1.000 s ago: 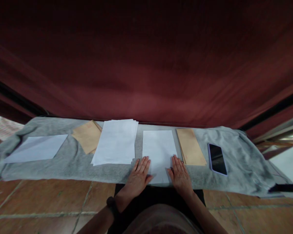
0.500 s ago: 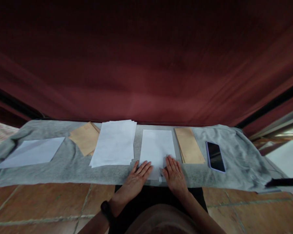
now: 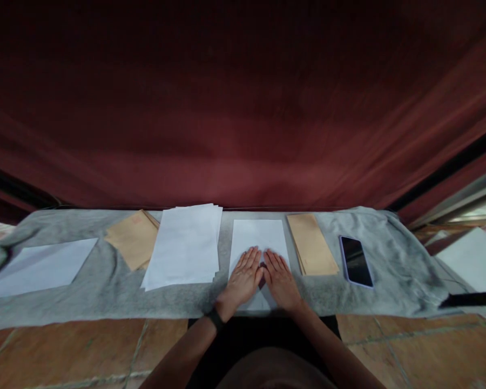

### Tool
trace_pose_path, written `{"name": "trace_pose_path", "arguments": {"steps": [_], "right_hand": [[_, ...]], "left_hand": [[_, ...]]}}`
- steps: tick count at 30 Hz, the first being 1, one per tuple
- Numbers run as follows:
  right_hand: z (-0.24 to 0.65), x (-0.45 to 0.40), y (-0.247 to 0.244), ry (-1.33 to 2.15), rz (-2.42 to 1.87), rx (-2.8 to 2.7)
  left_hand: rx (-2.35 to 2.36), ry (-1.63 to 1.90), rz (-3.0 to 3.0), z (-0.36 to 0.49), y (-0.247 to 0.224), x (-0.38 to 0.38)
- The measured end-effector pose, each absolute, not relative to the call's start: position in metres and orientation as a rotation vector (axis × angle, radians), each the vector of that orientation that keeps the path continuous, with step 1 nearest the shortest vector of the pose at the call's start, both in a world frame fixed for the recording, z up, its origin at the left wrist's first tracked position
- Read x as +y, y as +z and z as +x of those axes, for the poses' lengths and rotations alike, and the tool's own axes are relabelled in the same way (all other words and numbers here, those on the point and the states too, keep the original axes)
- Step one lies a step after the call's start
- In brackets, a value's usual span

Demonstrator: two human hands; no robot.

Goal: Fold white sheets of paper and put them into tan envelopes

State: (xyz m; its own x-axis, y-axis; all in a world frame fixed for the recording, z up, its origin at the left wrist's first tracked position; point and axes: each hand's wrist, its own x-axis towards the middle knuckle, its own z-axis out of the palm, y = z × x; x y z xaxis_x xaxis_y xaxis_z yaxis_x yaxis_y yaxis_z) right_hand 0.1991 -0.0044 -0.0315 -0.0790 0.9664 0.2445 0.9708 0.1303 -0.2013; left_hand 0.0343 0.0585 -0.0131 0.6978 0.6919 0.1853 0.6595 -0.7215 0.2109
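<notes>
Paper (image 3: 257, 232) lies flat on grey cloth (image 3: 324, 294), between a white stack (image 3: 186, 246) and a brown stack (image 3: 312, 246). Left hand (image 3: 244, 275) and right hand (image 3: 278, 275) rest on it palm-down, fingers extended, gripping nothing. Handling appears unfinished: the exposed portion shows no crease; the covered portion cannot be assessed. Neither stack is being touched.

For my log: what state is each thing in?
Center paper: partly covered
Left hand: flat on it
Right hand: flat on it
White stack: edges uneven
Left brown stack: overlapping, skewed
Right brown stack: nearly aligned
Leftmost paper: flat
Phone: screen up, dark
Gray cloth: spread, wrinkled
</notes>
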Motion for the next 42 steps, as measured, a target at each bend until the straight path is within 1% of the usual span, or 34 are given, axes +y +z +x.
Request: {"name": "trace_pose_path", "arguments": {"steps": [6,12,16,23,29,32,36,42], "right_hand": [[0.208,0.044,-0.038,-0.063,-1.938,-2.099],[0.218,0.089,-0.042,-0.168,-1.978,-2.046],[0.225,0.112,-0.044,-0.192,-2.006,-2.033],[0.234,0.132,-0.04,-0.216,-2.109,-1.932],[0.235,0.129,-0.036,-0.234,-2.077,-1.944],[0.232,0.115,-0.036,-0.24,-2.012,-1.964],[0.223,0.078,-0.039,-0.171,-1.882,-2.099],[0.216,0.013,-0.034,-0.091,-1.742,-2.234]], "left_hand": [[1.188,0.281,2.789,0.062,-0.022,0.115],[1.258,0.298,2.769,0.07,-0.025,0.156],[1.293,0.323,2.754,0.07,-0.025,0.173],[1.417,0.232,2.67,0.067,-0.022,0.183],[1.505,0.32,2.641,0.061,-0.024,0.165],[1.421,0.336,2.714,0.049,-0.025,0.137],[1.231,0.344,2.821,0.03,-0.022,0.098],[1.1,0.348,2.885,0.008,-0.022,0.061]]}}
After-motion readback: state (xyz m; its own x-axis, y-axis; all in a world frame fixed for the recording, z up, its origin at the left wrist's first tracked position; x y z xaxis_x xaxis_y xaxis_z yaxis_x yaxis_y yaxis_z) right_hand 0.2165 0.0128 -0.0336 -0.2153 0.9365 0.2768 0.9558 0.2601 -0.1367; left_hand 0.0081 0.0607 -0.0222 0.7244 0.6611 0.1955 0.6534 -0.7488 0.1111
